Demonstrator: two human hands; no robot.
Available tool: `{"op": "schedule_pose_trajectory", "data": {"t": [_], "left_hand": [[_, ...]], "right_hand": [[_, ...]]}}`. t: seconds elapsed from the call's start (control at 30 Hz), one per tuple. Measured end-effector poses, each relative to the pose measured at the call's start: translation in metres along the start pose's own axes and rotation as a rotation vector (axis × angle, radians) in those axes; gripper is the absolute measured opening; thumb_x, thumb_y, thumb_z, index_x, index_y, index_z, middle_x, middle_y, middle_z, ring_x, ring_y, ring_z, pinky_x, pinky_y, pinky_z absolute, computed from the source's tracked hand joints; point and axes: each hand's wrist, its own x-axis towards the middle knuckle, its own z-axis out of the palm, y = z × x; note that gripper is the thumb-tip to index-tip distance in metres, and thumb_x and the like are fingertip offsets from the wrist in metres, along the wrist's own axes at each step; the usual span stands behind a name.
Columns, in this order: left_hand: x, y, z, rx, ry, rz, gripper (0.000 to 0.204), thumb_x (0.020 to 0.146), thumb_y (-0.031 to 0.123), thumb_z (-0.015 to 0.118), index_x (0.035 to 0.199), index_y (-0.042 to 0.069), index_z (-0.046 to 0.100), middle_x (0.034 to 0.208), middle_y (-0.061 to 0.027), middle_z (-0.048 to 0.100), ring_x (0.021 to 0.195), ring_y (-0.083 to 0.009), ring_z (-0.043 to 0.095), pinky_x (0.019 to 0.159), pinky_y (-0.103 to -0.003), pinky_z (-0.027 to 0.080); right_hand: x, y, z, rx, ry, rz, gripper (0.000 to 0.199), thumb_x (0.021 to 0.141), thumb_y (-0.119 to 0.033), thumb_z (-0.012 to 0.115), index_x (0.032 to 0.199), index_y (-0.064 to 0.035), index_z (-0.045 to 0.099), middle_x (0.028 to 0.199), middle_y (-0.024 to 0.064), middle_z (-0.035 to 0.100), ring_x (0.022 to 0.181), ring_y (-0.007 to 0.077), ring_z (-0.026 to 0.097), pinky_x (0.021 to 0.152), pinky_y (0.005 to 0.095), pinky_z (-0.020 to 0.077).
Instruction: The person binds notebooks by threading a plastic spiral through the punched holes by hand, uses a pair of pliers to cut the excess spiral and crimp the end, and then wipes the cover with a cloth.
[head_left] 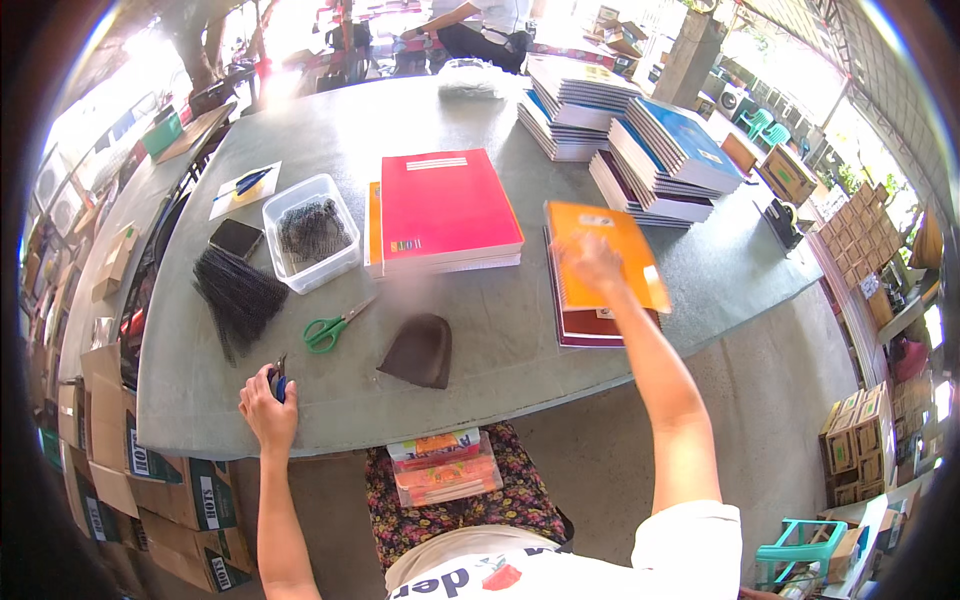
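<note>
Notebook [638,252] orange, wht patches, under R hand [595,262]

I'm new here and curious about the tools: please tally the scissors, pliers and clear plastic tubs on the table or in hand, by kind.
Scissors: 1
Pliers, in the left hand: 1
Clear plastic tub: 1
Total: 3
</note>
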Motion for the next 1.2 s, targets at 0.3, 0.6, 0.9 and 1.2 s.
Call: {"op": "schedule_pose_trajectory", "data": {"t": [0.3, 0.6, 0.9, 1.2], "left_hand": [[-0.008, -0.008, 0.004, 0.089, 0.212, -0.016, 0.046, 0.078, 0.031, 0.064, 0.117, 0.008, 0.054, 0.110, -0.0096, 0.054, 0.109, -0.0292, 0.046, 0.095, -0.043, 0.033], [0.009, -0.001, 0.018, 0.090, 0.276, -0.041, 0.043, 0.080, 0.034, 0.061, 0.113, 0.006, 0.057, 0.115, -0.0129, 0.048, 0.115, -0.0313, 0.041, 0.098, -0.045, 0.030], [0.008, 0.000, 0.016, -0.038, 0.278, -0.035, 0.036, 0.082, 0.031, 0.061, 0.109, 0.007, 0.059, 0.108, -0.0105, 0.051, 0.112, -0.0297, 0.043, 0.097, -0.045, 0.030], [0.006, -0.003, 0.016, -0.082, 0.252, -0.052, 0.036, 0.081, 0.031, 0.061, 0.108, 0.007, 0.059, 0.107, -0.0094, 0.053, 0.110, -0.0285, 0.044, 0.098, -0.044, 0.028]], "right_hand": [[-0.052, -0.030, 0.052, -0.326, -0.054, 0.147, 0.087, 0.080, -0.062, 0.046, 0.147, -0.0158, 0.017, 0.151, 0.0190, 0.009, 0.138, 0.0424, 0.008, 0.108, 0.0588, 0.0056], [-0.014, -0.143, 0.007, 0.237, 0.422, -0.576, 0.037, 0.084, -0.026, 0.062, 0.118, -0.0121, 0.059, 0.123, 0.0161, 0.055, 0.123, 0.0297, 0.044, 0.103, 0.0405, 0.0345], [-0.019, -0.222, 0.063, -0.487, 0.202, -0.863, 0.047, 0.079, -0.021, 0.067, 0.124, -0.0255, 0.054, 0.131, 0.0107, 0.050, 0.123, 0.0284, 0.045, 0.100, 0.0400, 0.0400], [0.003, -0.241, 0.027, -0.290, -0.200, -0.907, 0.043, 0.067, -0.008, 0.069, 0.109, -0.0154, 0.064, 0.120, 0.0100, 0.059, 0.098, 0.0274, 0.062, 0.084, 0.0381, 0.0490]]}}
